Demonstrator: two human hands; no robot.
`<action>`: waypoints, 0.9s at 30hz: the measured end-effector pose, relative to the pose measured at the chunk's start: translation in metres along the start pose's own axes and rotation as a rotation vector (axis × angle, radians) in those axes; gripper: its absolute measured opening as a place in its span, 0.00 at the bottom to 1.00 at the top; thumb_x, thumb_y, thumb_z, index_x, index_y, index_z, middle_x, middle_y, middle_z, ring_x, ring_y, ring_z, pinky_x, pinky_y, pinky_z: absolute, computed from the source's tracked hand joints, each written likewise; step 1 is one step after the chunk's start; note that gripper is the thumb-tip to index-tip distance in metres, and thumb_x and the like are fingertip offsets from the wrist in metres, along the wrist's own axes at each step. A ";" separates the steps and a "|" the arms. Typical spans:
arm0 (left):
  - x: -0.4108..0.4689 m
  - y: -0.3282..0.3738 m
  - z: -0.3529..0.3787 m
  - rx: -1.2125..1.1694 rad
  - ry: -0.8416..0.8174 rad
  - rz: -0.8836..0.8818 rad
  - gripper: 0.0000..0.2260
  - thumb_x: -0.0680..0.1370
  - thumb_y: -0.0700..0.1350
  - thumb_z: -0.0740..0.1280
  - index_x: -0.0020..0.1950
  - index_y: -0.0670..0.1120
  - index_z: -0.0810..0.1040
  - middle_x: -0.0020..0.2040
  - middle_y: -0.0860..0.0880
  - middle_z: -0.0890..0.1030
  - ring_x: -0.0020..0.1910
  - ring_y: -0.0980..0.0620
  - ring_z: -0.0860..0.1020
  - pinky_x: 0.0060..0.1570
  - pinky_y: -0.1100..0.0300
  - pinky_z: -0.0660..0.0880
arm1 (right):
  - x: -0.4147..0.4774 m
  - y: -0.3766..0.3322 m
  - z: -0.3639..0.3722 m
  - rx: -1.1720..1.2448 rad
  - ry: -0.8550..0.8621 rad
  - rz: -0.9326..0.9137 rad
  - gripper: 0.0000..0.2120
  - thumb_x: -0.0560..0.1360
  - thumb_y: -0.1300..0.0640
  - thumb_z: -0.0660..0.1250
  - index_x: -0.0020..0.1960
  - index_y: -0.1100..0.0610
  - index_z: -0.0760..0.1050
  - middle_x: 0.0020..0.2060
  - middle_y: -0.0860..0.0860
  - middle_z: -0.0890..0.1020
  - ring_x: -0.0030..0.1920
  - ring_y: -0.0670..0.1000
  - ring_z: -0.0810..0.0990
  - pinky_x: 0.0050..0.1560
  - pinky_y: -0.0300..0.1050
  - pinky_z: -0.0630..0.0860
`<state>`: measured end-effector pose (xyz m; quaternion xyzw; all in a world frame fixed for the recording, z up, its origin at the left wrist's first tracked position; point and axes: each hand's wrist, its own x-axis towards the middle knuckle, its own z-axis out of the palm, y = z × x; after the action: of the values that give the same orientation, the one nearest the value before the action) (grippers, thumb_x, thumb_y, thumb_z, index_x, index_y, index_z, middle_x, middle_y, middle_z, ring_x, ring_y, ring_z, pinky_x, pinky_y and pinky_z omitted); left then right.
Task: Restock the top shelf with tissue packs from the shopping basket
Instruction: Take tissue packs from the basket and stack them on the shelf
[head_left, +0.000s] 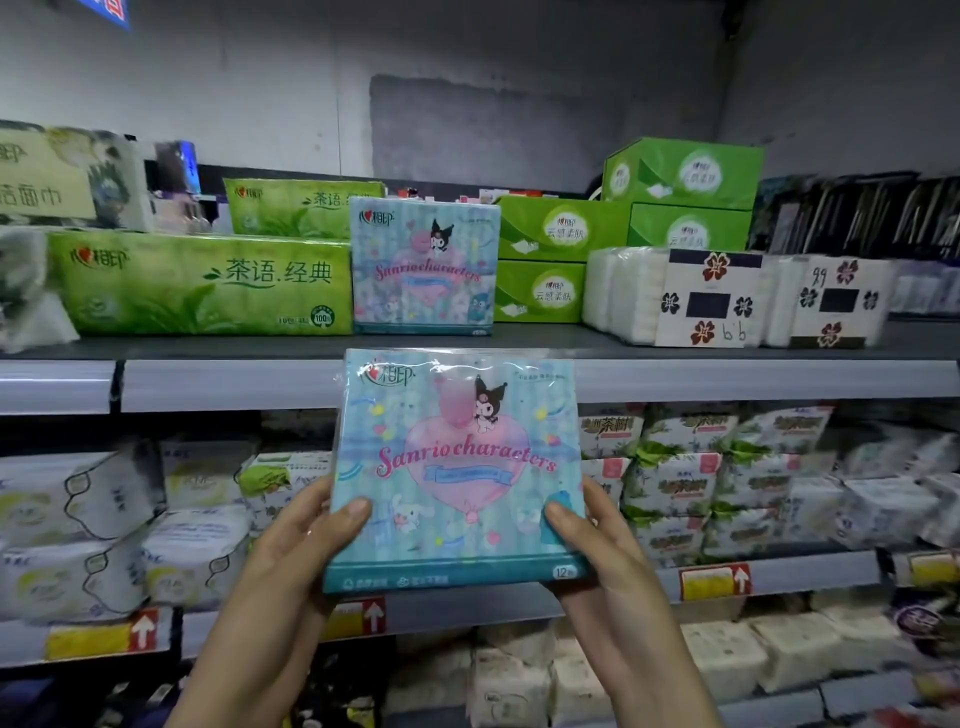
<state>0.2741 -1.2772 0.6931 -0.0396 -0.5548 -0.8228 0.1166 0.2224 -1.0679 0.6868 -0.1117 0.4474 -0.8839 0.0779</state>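
From the head view, you've got the tissue pack (457, 467) up in front of you, upright and face-on, its top edge overlapping the front lip of the top shelf (727, 376) but not yet on it. Your left hand (304, 535) clamps the lower left corner and your right hand (597, 535) clamps the lower right, thumbs pressed flat on the printed front, the other fingers hidden behind. It looks light and soft: a bundle of small packets in glossy film that wrinkles and catches the light near the top, so expect the wrap to be slick and the block to give if you squeeze. It should survive a bump, though a hard pinch could dent it. Holding it low on both sides looks sound for lifting; supporting the bottom edge would stop it sliding through your thumbs. On the shelf, a matching pack (423, 265) stands just above yours, between the long green pack (208, 283) and the stacked green boxes (540, 291), touching or nearly so. That's likely your target spot, in front of it or beside it. The shopping basket isn't in view.
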 end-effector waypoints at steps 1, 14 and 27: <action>0.001 0.003 0.001 -0.010 0.001 -0.004 0.32 0.54 0.54 0.81 0.56 0.48 0.81 0.55 0.44 0.84 0.51 0.45 0.83 0.39 0.56 0.82 | 0.001 -0.001 0.000 -0.001 -0.006 -0.013 0.45 0.44 0.52 0.85 0.60 0.56 0.76 0.54 0.58 0.82 0.50 0.55 0.84 0.39 0.45 0.80; 0.023 0.029 -0.002 0.110 -0.041 0.118 0.38 0.47 0.63 0.80 0.56 0.53 0.82 0.55 0.48 0.84 0.51 0.49 0.83 0.44 0.55 0.81 | 0.024 -0.021 0.020 -0.087 -0.114 -0.118 0.40 0.48 0.48 0.84 0.58 0.53 0.78 0.53 0.56 0.83 0.50 0.54 0.83 0.41 0.44 0.81; 0.077 0.077 -0.004 0.118 -0.142 0.226 0.36 0.53 0.58 0.81 0.59 0.49 0.80 0.56 0.46 0.83 0.51 0.49 0.83 0.43 0.59 0.81 | 0.068 -0.043 0.056 -0.061 -0.118 -0.260 0.19 0.60 0.57 0.73 0.50 0.49 0.77 0.46 0.49 0.85 0.45 0.49 0.84 0.43 0.44 0.80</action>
<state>0.2178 -1.3199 0.7758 -0.1528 -0.6012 -0.7655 0.1710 0.1699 -1.1020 0.7623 -0.2229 0.4506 -0.8643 -0.0145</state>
